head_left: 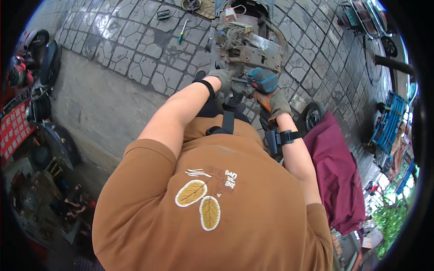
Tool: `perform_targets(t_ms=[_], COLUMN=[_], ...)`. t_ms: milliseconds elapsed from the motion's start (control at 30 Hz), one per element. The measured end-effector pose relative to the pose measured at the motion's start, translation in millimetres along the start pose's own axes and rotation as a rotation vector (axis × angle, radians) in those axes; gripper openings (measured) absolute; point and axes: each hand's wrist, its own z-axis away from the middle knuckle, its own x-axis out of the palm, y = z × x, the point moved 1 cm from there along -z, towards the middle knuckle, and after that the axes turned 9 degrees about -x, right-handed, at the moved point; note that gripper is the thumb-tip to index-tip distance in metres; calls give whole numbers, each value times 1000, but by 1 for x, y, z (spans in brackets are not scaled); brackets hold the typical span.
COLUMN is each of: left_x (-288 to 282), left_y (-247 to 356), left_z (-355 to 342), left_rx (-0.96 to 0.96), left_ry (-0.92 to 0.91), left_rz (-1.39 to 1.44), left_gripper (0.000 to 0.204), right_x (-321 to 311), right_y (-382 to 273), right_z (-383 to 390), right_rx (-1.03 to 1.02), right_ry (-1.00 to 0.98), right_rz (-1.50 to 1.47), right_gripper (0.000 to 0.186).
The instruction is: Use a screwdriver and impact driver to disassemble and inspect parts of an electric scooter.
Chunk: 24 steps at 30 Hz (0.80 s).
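My right hand (278,106), in a dark glove, grips a blue and dark-grey power tool (262,81) with an orange lower part, its front held against the underside of a stripped scooter frame (253,55). My left hand (219,77), also gloved, is at the lower left of that frame, beside the tool's front end; what its fingers hold is hidden. The frame is rusty and grimy, with exposed wires, a silvery piece and a small box on top. A green-handled screwdriver (182,32) lies on the paving to the left, near a small dark item (162,14).
A loose wheel (313,117) and maroon cloth (332,171) are at my right. Parked scooters (43,101) stand along the left, beside a concrete strip (90,104). A blue rack (389,122) and another vehicle (361,20) are at far right. A round pan (191,4) lies at the top.
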Motion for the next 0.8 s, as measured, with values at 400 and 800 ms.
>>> perform_targets(t_ms=[400, 800], left_x=[38, 47], left_y=[5, -14], left_z=[3, -24], left_rx=[115, 243], left_ry=[-112, -212], left_rz=[130, 116], left_gripper=[49, 64], right_x=[36, 42], right_y=[22, 42], right_z=[-28, -11], right_rx=[116, 153], right_ry=[-110, -200], right_rz=[340, 532], right_gripper=[30, 34])
